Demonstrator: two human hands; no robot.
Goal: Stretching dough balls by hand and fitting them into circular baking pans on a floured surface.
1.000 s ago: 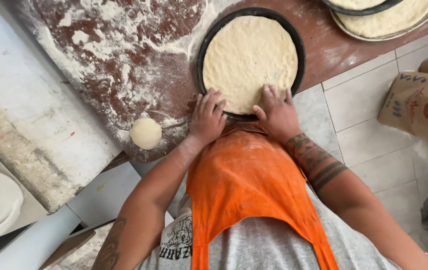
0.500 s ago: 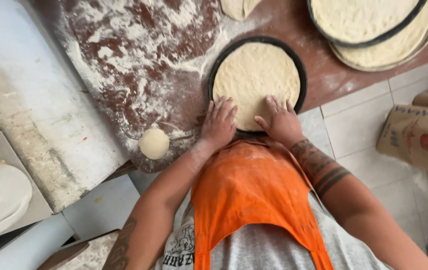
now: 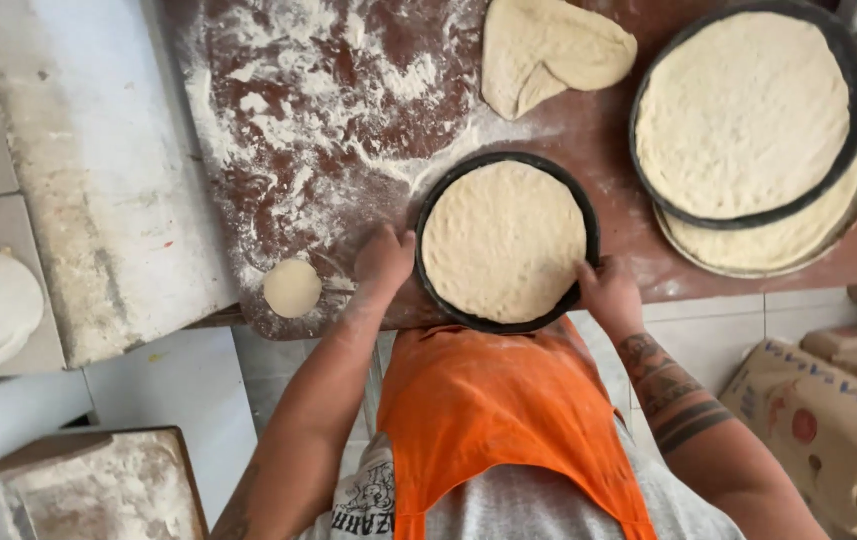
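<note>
We hold the dark pan [image 3: 579, 215] by its rim: left hand [image 3: 385, 258] grips the left edge, right hand [image 3: 607, 290] the right. It sits at the floured table's [image 3: 349, 120] near edge, dough [image 3: 504, 240] flat inside. Keep it level; lift evenly.

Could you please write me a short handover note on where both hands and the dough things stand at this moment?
Left hand: grip on the left rim of the small black pan, fingers curled over the edge.
Right hand: grip on the pan's lower right rim.
The pan sits at the near edge of the floured worktop, with a flat dough round filling it.
Done: the dough is spread to the rim; two larger filled pans are stacked at right.
Left: a small dough ball beside the left hand and a folded dough piece further back lie unpanned.
</note>
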